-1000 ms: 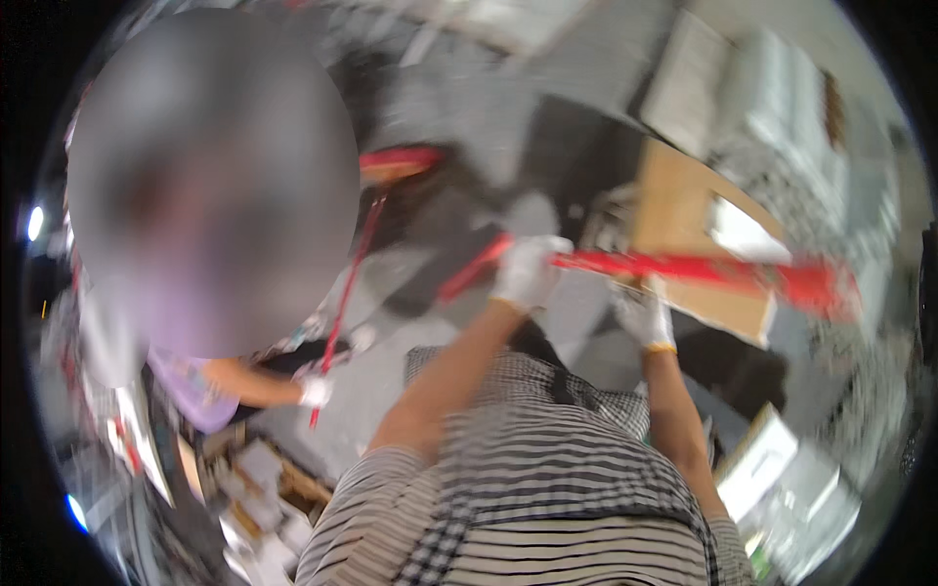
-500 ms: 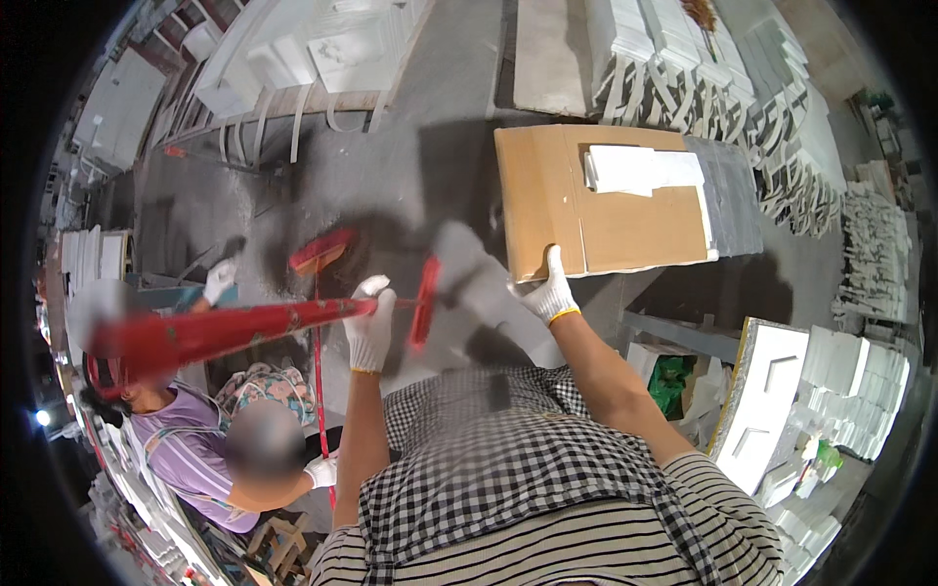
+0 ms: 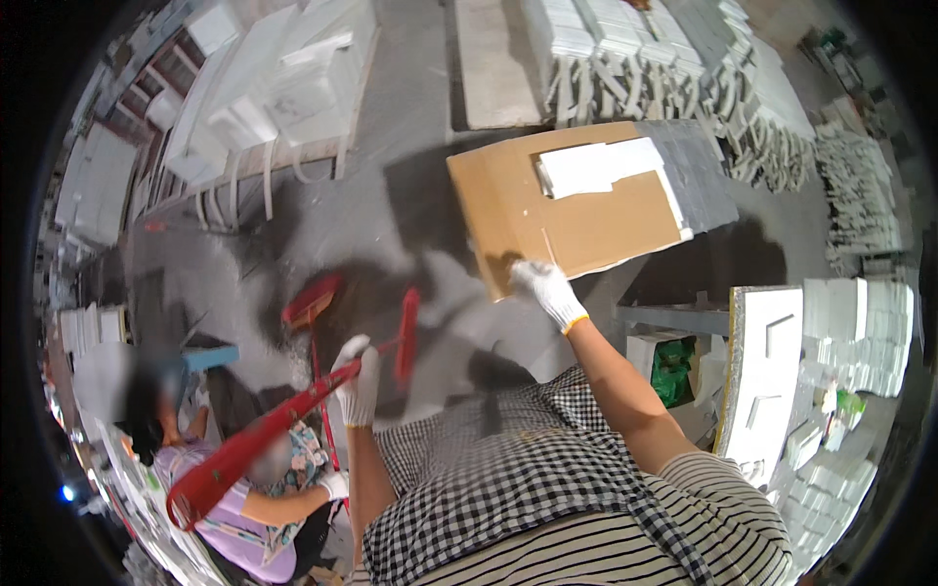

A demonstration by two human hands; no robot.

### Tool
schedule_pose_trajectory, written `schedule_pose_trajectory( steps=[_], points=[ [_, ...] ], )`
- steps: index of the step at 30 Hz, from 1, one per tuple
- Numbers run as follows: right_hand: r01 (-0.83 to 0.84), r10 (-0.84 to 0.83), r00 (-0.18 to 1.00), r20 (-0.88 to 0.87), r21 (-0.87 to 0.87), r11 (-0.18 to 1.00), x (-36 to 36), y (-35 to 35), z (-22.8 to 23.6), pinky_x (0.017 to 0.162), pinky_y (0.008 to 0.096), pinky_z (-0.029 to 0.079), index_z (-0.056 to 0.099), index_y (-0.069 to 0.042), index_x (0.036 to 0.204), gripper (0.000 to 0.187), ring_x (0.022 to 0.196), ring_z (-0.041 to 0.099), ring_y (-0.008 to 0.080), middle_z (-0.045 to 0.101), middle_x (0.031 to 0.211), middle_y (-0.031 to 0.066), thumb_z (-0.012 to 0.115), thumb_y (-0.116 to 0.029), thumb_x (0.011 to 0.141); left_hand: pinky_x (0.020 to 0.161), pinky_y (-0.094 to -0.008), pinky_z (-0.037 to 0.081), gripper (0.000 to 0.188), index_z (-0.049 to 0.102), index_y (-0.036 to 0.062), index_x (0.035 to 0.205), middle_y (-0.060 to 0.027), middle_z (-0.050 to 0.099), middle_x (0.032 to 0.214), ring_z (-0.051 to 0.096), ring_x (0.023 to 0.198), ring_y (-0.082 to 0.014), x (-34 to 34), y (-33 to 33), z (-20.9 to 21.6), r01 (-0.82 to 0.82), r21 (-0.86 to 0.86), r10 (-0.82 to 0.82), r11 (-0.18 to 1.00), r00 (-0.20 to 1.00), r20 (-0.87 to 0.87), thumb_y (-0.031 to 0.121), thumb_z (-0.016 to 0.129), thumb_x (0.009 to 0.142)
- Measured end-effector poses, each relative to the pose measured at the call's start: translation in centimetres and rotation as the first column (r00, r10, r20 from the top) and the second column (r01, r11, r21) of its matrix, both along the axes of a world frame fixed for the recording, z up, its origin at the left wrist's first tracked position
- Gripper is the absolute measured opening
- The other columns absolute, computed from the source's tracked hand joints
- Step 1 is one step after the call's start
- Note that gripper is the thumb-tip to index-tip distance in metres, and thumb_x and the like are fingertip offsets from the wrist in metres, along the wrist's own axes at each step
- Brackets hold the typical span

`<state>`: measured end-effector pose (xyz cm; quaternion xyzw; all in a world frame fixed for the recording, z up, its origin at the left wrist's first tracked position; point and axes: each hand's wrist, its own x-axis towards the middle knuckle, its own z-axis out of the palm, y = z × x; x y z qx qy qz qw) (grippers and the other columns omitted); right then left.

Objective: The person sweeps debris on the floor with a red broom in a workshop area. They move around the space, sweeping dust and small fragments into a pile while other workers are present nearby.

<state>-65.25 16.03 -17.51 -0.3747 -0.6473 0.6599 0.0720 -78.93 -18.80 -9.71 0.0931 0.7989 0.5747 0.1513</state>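
Note:
My left hand (image 3: pixel 358 381), in a white knit glove, is closed around the red handle (image 3: pixel 264 437) of a long-handled broom. The broom's narrow red head (image 3: pixel 406 334) is just beyond that hand, and the handle's other end points back to the lower left. My right hand (image 3: pixel 549 293), gloved too, has its fingers curled at the near edge of a flat cardboard-covered package (image 3: pixel 586 220), close to its near left corner. Folded white sheets (image 3: pixel 596 168) lie on the package, and grey plastic covers its far right end. The fingertips are partly hidden.
At the left, a co-worker in purple (image 3: pixel 244 532) holds another red broom (image 3: pixel 313 301). Stacks of white panels (image 3: pixel 293 83) stand at the back left. More white bundles (image 3: pixel 625 59) line the back right. A white panel (image 3: pixel 765 381) stands upright at the right, beside a box with green plastic (image 3: pixel 672 371).
The view has shifted, so most things appear farther left. My left hand has swung the broom handle's near end downward. My right hand's thumb no longer sticks up; its fingers are curled in.

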Motion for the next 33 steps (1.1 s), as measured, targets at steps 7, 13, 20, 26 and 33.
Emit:
schedule_pose_trajectory(
  steps=[7, 13, 20, 26, 33],
  points=[
    [-0.114, -0.295, 0.900, 0.322, 0.825, 0.554, -10.6, 0.7, 5.5, 0.094, 0.0515, 0.039, 0.057, -0.005, 0.122, 0.050, 0.113, 0.052, 0.0362, 0.058, 0.119, 0.0188, 0.061, -0.038, 0.085, 0.092, -0.0317, 0.046, 0.020, 0.065, 0.0002, 0.105, -0.0041, 0.064, 0.104, 0.058, 0.099, -0.0151, 2.1, -0.9, 2.4, 0.076, -0.109, -0.074, 0.991, 0.997, 0.023, 0.003, 0.064, 0.086],
    [0.078, 0.163, 0.949, -0.270, 0.701, 0.709, -16.1, -5.8, 4.1, 0.106, 0.0439, 0.040, 0.048, -0.005, 0.139, 0.053, 0.123, 0.052, 0.0369, 0.056, 0.134, 0.0198, 0.054, -0.036, 0.097, 0.077, -0.0286, 0.049, 0.020, 0.064, -0.0016, 0.103, -0.0051, 0.063, 0.093, 0.057, 0.083, -0.0134, 2.1, -1.4, 0.6, 0.052, -0.103, -0.048, 0.993, 0.998, 0.039, 0.008, 0.063, 0.086],
    [-0.279, -0.188, 0.920, -0.343, -0.913, 0.296, 1.9, -7.9, -8.2, 0.063, 0.0315, 0.040, 0.057, -0.019, 0.090, 0.020, 0.073, 0.051, 0.0140, 0.055, 0.083, -0.0029, 0.056, -0.038, 0.097, 0.080, -0.0306, 0.049, 0.021, 0.064, -0.0035, 0.104, -0.0050, 0.062, 0.095, 0.057, 0.084, -0.0146, 2.1, -0.2, 0.0, 0.031, -0.060, -0.021, 0.998, 0.987, 0.158, 0.006, 0.064, 0.085],
    [0.030, -0.645, 0.761, -0.065, -0.990, 0.135, 1.0, -6.5, -7.5, 0.074, 0.0334, 0.044, 0.049, -0.011, 0.125, 0.056, 0.089, 0.052, 0.0181, 0.054, 0.111, 0.0014, 0.074, -0.043, 0.086, 0.085, -0.0321, 0.048, 0.024, 0.063, -0.0017, 0.108, -0.0068, 0.062, 0.098, 0.058, 0.091, -0.0172, 2.6, -0.4, 0.3, 0.105, -0.070, -0.102, 0.992, 0.994, 0.044, 0.008, 0.065, 0.086],
    [0.224, -0.805, 0.592, 0.031, -0.966, 0.127, -1.6, -6.9, -2.6, 0.110, 0.0494, 0.029, 0.041, -0.021, 0.142, 0.067, 0.132, 0.041, 0.0228, 0.048, 0.143, 0.0002, 0.075, -0.034, 0.086, 0.084, -0.0332, 0.049, 0.019, 0.064, -0.0013, 0.103, -0.0052, 0.062, 0.096, 0.058, 0.090, -0.0163, 4.5, -0.2, 2.8, 0.111, -0.029, -0.111, 0.993, 0.994, -0.012, 0.005, 0.064, 0.085]
  ],
)
